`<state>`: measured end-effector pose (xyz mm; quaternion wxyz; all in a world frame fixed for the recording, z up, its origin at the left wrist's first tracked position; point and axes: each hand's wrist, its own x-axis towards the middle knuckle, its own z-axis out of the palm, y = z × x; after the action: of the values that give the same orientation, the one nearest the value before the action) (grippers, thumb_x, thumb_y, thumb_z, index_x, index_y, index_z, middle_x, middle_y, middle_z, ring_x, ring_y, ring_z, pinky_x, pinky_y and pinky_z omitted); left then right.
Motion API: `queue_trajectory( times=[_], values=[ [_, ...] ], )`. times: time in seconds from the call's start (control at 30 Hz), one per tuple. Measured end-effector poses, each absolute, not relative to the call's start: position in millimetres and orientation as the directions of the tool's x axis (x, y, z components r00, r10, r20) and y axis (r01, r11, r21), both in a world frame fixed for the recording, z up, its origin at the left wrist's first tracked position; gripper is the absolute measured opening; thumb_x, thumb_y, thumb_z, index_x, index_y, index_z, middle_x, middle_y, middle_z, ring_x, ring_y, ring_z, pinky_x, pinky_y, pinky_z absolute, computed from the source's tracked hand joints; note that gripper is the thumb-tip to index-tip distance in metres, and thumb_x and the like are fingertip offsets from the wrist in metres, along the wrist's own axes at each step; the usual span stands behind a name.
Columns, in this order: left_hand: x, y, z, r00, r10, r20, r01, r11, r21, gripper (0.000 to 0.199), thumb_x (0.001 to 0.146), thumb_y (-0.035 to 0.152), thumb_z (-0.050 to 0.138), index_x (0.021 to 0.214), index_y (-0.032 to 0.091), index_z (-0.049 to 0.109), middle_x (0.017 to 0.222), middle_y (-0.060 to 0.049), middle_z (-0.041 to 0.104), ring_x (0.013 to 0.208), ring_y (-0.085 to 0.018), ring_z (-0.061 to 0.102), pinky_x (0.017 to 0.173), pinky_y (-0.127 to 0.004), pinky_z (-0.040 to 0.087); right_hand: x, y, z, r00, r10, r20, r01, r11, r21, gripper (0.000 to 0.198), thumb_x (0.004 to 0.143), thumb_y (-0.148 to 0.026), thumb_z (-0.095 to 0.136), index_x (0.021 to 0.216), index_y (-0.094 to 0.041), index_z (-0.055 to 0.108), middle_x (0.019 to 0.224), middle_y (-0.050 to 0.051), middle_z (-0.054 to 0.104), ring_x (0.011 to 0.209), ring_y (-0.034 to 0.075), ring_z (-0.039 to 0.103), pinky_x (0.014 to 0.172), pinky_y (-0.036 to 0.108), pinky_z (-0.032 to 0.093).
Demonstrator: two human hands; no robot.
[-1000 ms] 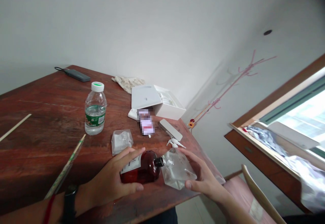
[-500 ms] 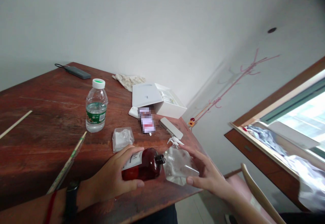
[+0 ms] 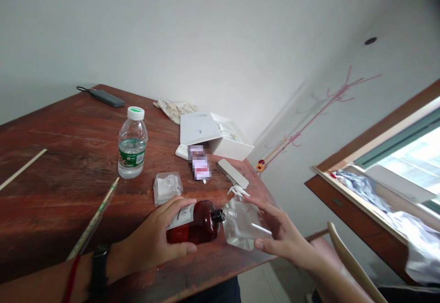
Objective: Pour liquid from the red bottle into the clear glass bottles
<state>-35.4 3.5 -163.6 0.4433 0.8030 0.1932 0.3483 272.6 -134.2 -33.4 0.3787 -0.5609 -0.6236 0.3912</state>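
My left hand (image 3: 156, 232) is wrapped round a dark red bottle (image 3: 202, 223) with a white label and a short black neck. The bottle lies nearly level, its neck pointing right. At that neck is the narrow end of a clear, square-sided bottle (image 3: 240, 225); whether one neck sits inside the other I cannot tell. My right hand (image 3: 278, 229) grips the clear bottle from its far right end, thumb in front and fingers behind. Beyond my left hand sits a clear square plastic container (image 3: 167, 187). Small white nozzle-like pieces (image 3: 238, 190) lie behind the clear bottle.
A water bottle (image 3: 132, 145) with a green label stands upright on the wooden table (image 3: 68, 156). Behind are a white box (image 3: 201, 126), a phone (image 3: 200, 163), a pale slim case (image 3: 233, 173), a cloth (image 3: 173, 109) and a grey power bank (image 3: 106, 97). Wrapped chopsticks (image 3: 94, 218) lie left.
The whole view has shifted very slightly. Both hands keep their hold, and the two bottles stay neck to neck in nearly the same place.
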Motion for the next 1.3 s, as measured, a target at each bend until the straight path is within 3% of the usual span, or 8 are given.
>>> queue_trajectory(
  times=[0.17, 1.0, 1.3],
  values=[
    [-36.6, 1.7, -158.6, 0.680, 0.617, 0.395, -0.018, -0.524, 0.852, 0.079, 0.081, 0.025, 0.088, 0.153, 0.024, 0.057, 0.153, -0.013, 0.065, 0.142, -0.036, 0.062, 0.127, -0.051, 0.045, 270.8, -134.3, -32.5, -0.076, 0.997, 0.012, 0.382, 0.040, -0.923, 0.075, 0.080, -0.038, 0.100, 0.149, -0.040, 0.071, 0.143, 0.010, 0.080, 0.121, 0.034, 0.081, 0.103, 0.048, 0.067],
    [-37.3, 1.7, -158.9, 0.695, 0.622, 0.360, 0.000, -0.502, 0.865, 0.081, 0.082, 0.029, 0.088, 0.156, 0.023, 0.055, 0.158, -0.015, 0.063, 0.146, -0.038, 0.058, 0.131, -0.055, 0.040, 278.9, -133.3, -32.0, -0.085, 0.995, 0.047, 0.549, 0.086, -0.832, 0.076, 0.083, -0.045, 0.096, 0.153, -0.034, 0.069, 0.150, 0.012, 0.074, 0.122, 0.037, 0.079, 0.104, 0.051, 0.066],
    [-37.6, 2.2, -158.9, 0.694, 0.618, 0.369, 0.006, -0.517, 0.856, 0.081, 0.082, 0.028, 0.088, 0.156, 0.021, 0.055, 0.158, -0.015, 0.062, 0.147, -0.037, 0.058, 0.131, -0.055, 0.040, 282.6, -132.9, -34.1, -0.080, 0.995, 0.055, 0.546, 0.090, -0.833, 0.076, 0.083, -0.042, 0.097, 0.153, -0.032, 0.069, 0.158, 0.014, 0.069, 0.134, 0.038, 0.074, 0.112, 0.053, 0.061]
  ],
)
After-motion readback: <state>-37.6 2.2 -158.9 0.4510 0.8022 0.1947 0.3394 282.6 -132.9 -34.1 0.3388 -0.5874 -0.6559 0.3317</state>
